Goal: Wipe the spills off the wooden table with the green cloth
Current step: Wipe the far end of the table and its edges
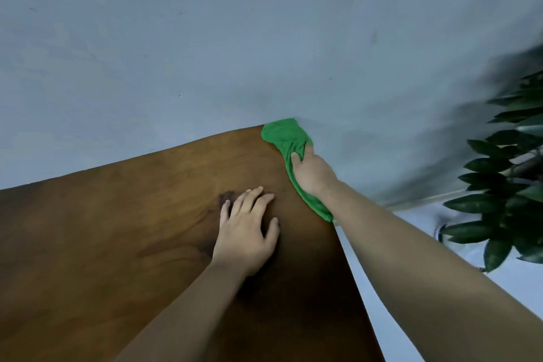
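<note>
While right hand (pixel 313 175) fingers clamp green cloth (pixel 289 138) at desk (pixel 117 229) far-right corner, left hand (pixel 248 231) splayed flat, empty; dark patch (pixel 226 196) probably still unwiped, mid-task.

Two hands are in view — the left hand (pixel 248 229) lying flat with fingers spread, the right hand (pixel 313 172) gripping fabric. One green cloth (pixel 286 135). One wooden table (pixel 117 229), with one dark patch (pixel 227 197) showing on its top. One leafy plant (pixel 511 173) at the right edge — its leaves too many and blurred to count. One grey wall (pixel 205 38) behind.
</note>
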